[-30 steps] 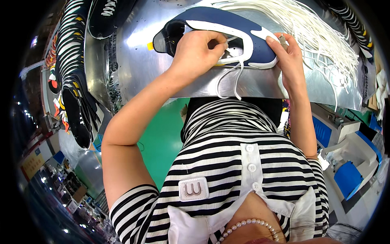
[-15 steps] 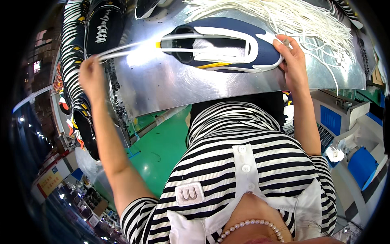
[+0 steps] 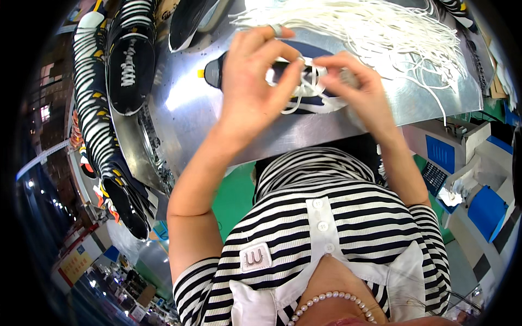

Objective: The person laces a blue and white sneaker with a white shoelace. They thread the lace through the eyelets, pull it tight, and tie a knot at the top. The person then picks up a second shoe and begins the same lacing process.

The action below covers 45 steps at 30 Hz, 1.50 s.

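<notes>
A navy shoe upper (image 3: 322,51) with white trim lies on the metal table, its yellow-tabbed heel end to the left. My two hands cover much of its opening. Over the upper, my left hand (image 3: 253,81) bends its thumb and forefinger together around a white shoelace (image 3: 311,88). My right hand (image 3: 359,89), somewhat smeared by motion, pinches the same lace at the upper's toe side. Loops of lace hang between the hands across the front of the upper. The exact fingertip grip is partly blurred.
Loose white laces (image 3: 375,32) are heaped on the far right of the metal table (image 3: 185,125). Stacked shoe uppers (image 3: 89,81) line the left side, beside a black laced upper (image 3: 129,73). Another dark upper (image 3: 187,24) lies at the back. Grey-and-blue equipment (image 3: 440,152) stands right.
My left hand has come from the far left, where it held the stretched lace ends, to above the upper. My right hand has left the toe edge and moved left onto the lace.
</notes>
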Each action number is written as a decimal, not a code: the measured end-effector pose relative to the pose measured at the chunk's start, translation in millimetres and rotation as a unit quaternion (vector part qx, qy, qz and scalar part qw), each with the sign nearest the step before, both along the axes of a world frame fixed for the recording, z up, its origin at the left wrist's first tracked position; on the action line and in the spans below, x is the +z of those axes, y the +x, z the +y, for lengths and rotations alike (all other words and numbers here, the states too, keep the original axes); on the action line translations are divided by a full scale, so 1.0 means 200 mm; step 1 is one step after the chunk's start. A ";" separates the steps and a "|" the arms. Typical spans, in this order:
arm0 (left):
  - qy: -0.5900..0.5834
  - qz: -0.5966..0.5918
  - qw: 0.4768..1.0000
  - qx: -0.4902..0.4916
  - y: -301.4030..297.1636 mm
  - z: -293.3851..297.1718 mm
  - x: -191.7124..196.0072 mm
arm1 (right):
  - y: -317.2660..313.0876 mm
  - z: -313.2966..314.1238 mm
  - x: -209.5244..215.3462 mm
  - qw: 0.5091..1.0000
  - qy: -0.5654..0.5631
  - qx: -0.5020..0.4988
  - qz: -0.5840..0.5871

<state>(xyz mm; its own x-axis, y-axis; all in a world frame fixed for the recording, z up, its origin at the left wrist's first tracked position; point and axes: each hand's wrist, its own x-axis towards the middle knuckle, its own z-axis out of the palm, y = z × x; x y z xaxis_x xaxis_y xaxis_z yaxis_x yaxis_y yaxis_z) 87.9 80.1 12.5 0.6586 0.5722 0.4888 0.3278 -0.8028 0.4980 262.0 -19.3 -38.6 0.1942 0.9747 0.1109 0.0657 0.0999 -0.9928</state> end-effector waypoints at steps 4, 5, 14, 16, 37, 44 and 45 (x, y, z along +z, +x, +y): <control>-0.087 -0.009 0.996 0.027 0.00 -0.03 -0.01 | -0.11 0.06 -0.01 0.961 -0.141 0.028 0.235; -0.100 -0.002 0.994 0.039 -0.02 -0.04 -0.01 | -0.10 0.05 -0.02 0.949 -0.144 0.041 0.278; -0.703 0.102 0.699 0.079 -0.18 0.08 -0.12 | -0.11 0.07 -0.10 0.984 -0.118 -0.049 0.122; -0.709 0.096 0.694 0.085 -0.10 0.06 -0.13 | -0.11 0.07 -0.09 0.989 -0.138 -0.034 0.045; -0.464 -0.054 0.874 0.133 -0.03 -0.14 -0.21 | -0.01 -0.08 -0.02 0.982 -0.088 0.018 -0.169; -0.510 -0.045 0.857 0.046 -0.06 -0.18 -0.19 | -0.02 0.00 -0.04 0.974 -0.017 0.035 -0.225; -0.511 -0.057 0.856 0.043 -0.06 -0.18 -0.19 | -0.03 0.03 -0.06 0.967 0.010 0.034 -0.251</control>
<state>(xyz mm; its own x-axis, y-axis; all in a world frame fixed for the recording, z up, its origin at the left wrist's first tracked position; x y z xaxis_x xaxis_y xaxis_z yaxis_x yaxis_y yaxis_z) 76.3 43.2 -24.8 0.5735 0.7837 -0.2385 0.2665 0.0968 0.9590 256.9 -13.9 -51.0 0.0459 0.9801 0.1932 0.5322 0.1397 -0.8350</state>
